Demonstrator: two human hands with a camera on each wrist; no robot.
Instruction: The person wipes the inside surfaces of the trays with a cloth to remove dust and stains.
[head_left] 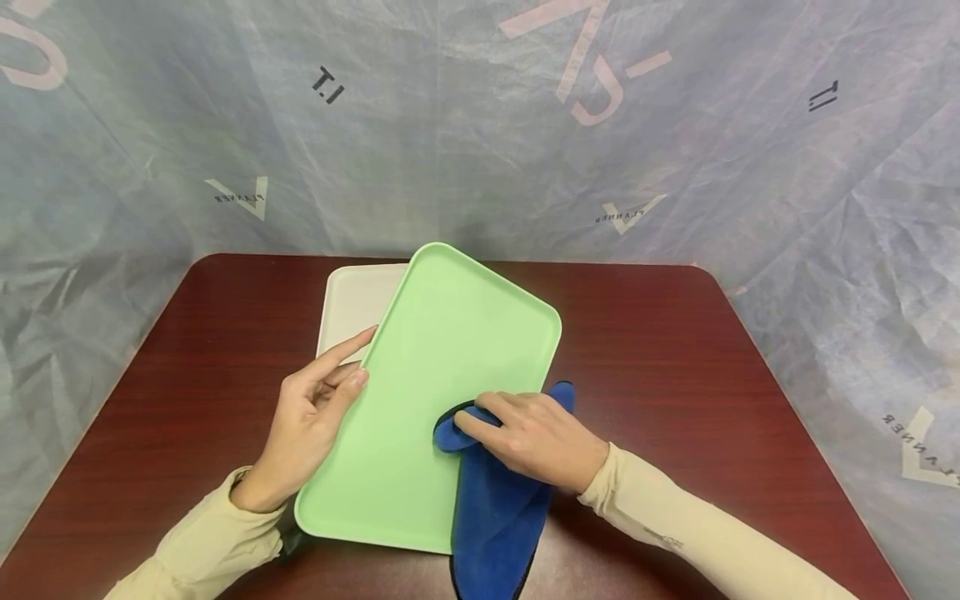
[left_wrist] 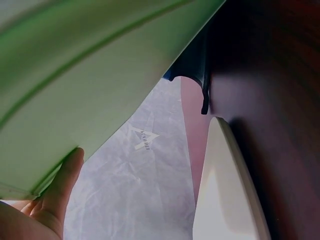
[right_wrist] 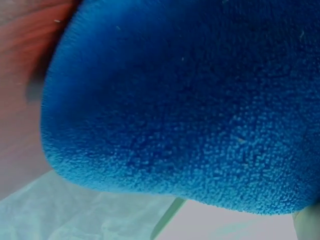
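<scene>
A light green rectangular tray (head_left: 420, 350) is tilted up off the table in the head view. My left hand (head_left: 311, 408) grips its left edge, thumb on the rim and fingers behind; the left wrist view shows fingers against the tray's underside (left_wrist: 100, 100). In my right hand (head_left: 536, 437) is a bunched blue cloth (head_left: 498, 517) with dark edging, pressed on the tray's face near its right edge. The cloth's loose part hangs over that edge towards me. Fuzzy blue cloth (right_wrist: 175, 110) fills most of the right wrist view, hiding the right fingers there.
A white tray (head_left: 360, 296) lies on the dark red wooden table (head_left: 637, 350), partly hidden behind the green one. Grey printed sheeting (head_left: 450, 125) hangs around the table's back and sides.
</scene>
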